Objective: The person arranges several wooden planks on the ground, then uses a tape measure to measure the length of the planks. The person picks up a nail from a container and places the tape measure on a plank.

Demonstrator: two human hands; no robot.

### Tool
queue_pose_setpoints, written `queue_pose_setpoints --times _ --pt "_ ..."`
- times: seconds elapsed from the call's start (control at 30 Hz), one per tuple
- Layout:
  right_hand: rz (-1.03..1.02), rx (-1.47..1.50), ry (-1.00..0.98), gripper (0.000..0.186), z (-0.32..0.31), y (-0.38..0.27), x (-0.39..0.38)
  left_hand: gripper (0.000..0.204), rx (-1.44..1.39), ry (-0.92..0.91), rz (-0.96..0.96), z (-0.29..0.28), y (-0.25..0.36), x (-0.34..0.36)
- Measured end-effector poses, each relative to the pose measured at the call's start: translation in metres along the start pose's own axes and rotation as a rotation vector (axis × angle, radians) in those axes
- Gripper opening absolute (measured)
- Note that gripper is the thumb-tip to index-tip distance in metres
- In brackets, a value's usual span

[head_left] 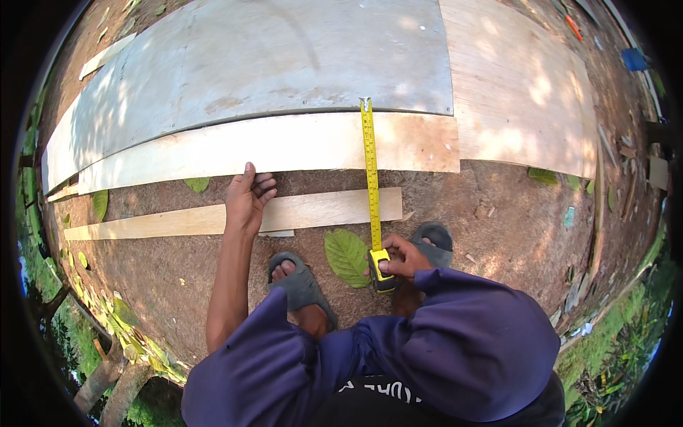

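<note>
My left hand (249, 196), palm turned up and fingers apart, is at the lower edge of a pale plywood strip (313, 142); its thumb tip overlaps that edge, and I cannot tell whether it touches. My right hand (402, 260) is closed around a yellow and black tape measure (380, 270). The extended yellow blade (371, 174) runs straight away from me across a narrower strip (320, 208) and the wider one, its metal tip at the lower edge of a grey-blue sheet (292, 57). My sandalled feet (299, 292) are below the strips, beside a large green leaf (345, 256).
Another plywood sheet (523, 85) lies at the right. Beyond it are an orange-handled tool (573, 27) and a blue container (633, 59). Leaves and wood scraps (626, 153) lie on the dirt. Tree trunks (107, 388) and greenery border the ground at the lower left.
</note>
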State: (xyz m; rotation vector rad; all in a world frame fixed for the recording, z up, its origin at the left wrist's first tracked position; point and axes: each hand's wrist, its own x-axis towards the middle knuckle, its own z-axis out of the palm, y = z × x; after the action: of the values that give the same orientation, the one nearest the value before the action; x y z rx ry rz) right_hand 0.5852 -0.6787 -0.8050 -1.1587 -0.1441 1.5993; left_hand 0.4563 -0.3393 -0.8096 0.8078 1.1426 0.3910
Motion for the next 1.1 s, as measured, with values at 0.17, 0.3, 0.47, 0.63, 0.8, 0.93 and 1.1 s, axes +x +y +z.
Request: queue_pose_setpoints --times 0.17,0.3,0.47,0.63,0.8,0.93,1.1 --pt "-0.073 0.209 0.093 0.038 -0.008 0.009 -0.014 0.029 0.032 -0.052 -0.008 -0.020 0.002 -0.022" --pt "-0.137 0.307 0.084 0.039 -0.018 0.018 -0.027 0.026 0.109 -0.072 -0.049 -0.052 -0.008 -0.036" --pt "-0.257 0.425 0.137 0.042 -0.035 0.027 -0.049 0.028 0.120 -0.014 -0.079 -0.066 -0.022 -0.059" --pt "-0.149 0.428 0.329 0.037 -0.035 0.005 -0.072 0.029 0.152 0.072 -0.076 -0.074 -0.030 -0.072" --pt "-0.170 0.378 0.360 0.039 -0.028 -0.004 -0.086 0.028 0.166 0.084 -0.087 -0.075 -0.025 -0.078" --pt "-0.237 0.266 0.353 0.044 -0.026 -0.004 -0.088 0.027 0.146 0.078 -0.098 -0.081 -0.024 -0.075" --pt "-0.275 0.367 0.407 0.038 -0.030 -0.021 -0.094 0.026 0.087 0.184 -0.100 -0.105 -0.025 -0.067"
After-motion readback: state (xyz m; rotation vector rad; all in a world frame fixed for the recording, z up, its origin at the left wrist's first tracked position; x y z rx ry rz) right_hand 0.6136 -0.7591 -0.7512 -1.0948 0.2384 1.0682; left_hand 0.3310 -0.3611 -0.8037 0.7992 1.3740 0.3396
